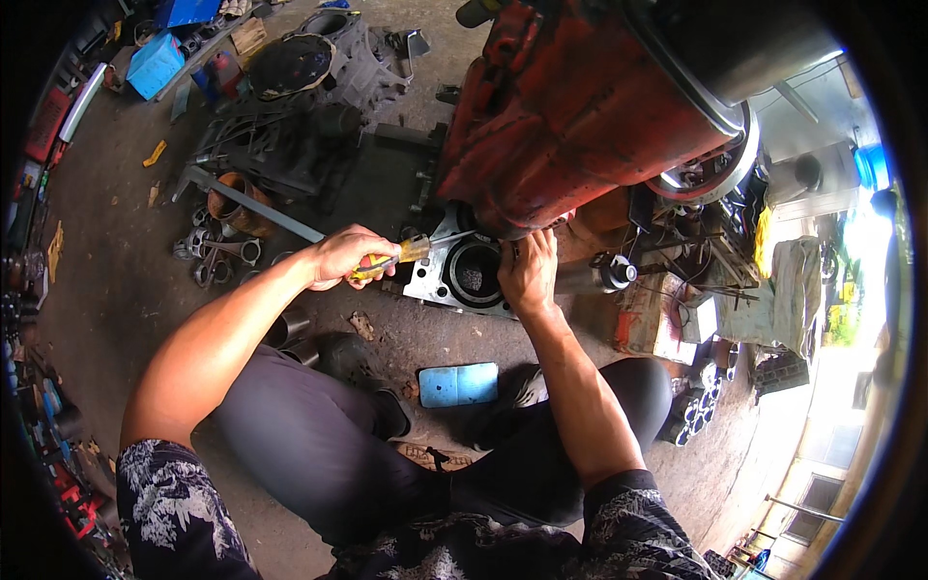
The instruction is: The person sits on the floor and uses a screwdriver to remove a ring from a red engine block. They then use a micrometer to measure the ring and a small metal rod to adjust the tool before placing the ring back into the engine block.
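Screwdriver, yellow-handled: my left hand gripped it. My right hand pressed, fingers curled, against the red engine block. Blue rectangular tin lay between my feet.

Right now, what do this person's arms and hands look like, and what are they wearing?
Both the left hand and the right hand are bare, with no gloves. The forearms are uncovered; short sleeves of a dark shirt with a pale floral print end above the elbows.

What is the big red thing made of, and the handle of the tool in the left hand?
The red engine block looks like cast metal, painted red: the paint is chipped and grimy, with dark patches. The screwdriver handle in the left hand looks like clear yellow plastic, glossy and see-through; its thin shaft seems bare steel.
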Motion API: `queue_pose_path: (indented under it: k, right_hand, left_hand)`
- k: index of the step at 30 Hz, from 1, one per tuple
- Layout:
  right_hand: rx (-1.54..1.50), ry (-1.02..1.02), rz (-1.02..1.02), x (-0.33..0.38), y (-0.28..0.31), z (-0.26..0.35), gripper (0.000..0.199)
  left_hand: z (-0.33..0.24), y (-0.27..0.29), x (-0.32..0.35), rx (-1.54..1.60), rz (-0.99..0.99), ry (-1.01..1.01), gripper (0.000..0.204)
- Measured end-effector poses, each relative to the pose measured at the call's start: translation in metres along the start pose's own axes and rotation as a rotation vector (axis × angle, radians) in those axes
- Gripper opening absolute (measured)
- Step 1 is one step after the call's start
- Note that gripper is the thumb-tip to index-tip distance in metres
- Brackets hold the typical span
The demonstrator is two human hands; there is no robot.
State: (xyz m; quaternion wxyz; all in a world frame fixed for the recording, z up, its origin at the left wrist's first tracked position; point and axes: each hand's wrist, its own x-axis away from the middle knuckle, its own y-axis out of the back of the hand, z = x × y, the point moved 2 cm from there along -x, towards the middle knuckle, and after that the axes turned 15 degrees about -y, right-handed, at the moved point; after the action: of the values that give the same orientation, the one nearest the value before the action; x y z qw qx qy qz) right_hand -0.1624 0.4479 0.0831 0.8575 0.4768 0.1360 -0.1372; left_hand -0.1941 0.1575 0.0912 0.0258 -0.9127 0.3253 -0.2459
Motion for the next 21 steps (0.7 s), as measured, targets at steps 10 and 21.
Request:
queue_pose_path:
  k: [10,21]
  right_hand:
    - [-0.010,-0.069,0.079,-0.001,0.002,-0.002,0.026]
    - [-0.057,-0.079,0.087,-0.004,0.003,-0.002,0.020]
  left_hand:
    - [-0.007,-0.006,0.009,0.050,0.037,0.059,0.037]
    - [-0.014,-0.013,0.016,-1.097,-0.183,-0.605,0.034]
